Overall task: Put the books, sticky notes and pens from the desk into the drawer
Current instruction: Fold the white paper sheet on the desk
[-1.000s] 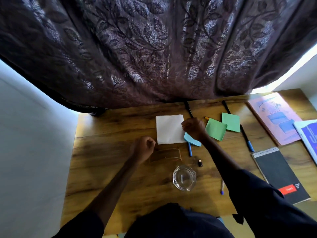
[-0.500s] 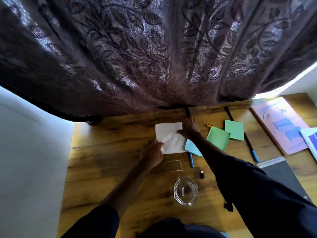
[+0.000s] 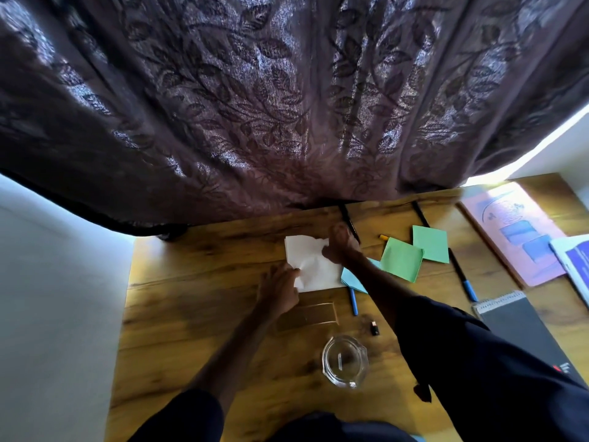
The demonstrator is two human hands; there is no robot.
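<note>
Tabletop [image 3: 197, 314]: wood grain, back edge under a dark leaf-patterned curtain [image 3: 255, 106].

White sheet [image 3: 314, 269]: mid-tabletop, near the back edge, crumpled and lifted at its far right corner. Left hand [image 3: 279, 291] at its near left corner, fingers pinching the paper edge. Right hand [image 3: 341, 250] at its right side, fingers closed on the raised corner; the right forearm crosses what lies behind it.

Blue note [image 3: 350, 277]: just right of the sheet, touching it, partly hidden by the right forearm.

Green notes: two, right of the forearm. Nearer one [image 3: 401, 258] overlaps the corner of the farther one [image 3: 430, 244].

Pens: black pen [image 3: 349, 220] at the back edge, its near end behind the right hand. Long pen with blue cap [image 3: 459, 269] running from the back edge toward the right, passing under the farther green note. Blue pen [image 3: 353, 301] near the sheet's near right corner, upper end under the blue note. Yellow tip [image 3: 383, 237] showing beside the nearer green note; the rest cannot be told.

Books: pink book [image 3: 510, 231] at the far right corner. White-and-blue book [image 3: 573, 263] at the right edge, overlapping it. Black spiral notebook [image 3: 522, 327] near the right edge, partly covered by the right sleeve [image 3: 478, 371].

Other: clear flat rectangle [image 3: 307, 315] just nearer than the sheet, beside the left hand. Glass dish [image 3: 345, 360] toward the front edge. Small black item [image 3: 374, 327] between dish and blue pen.

Drawer: out of sight.
</note>
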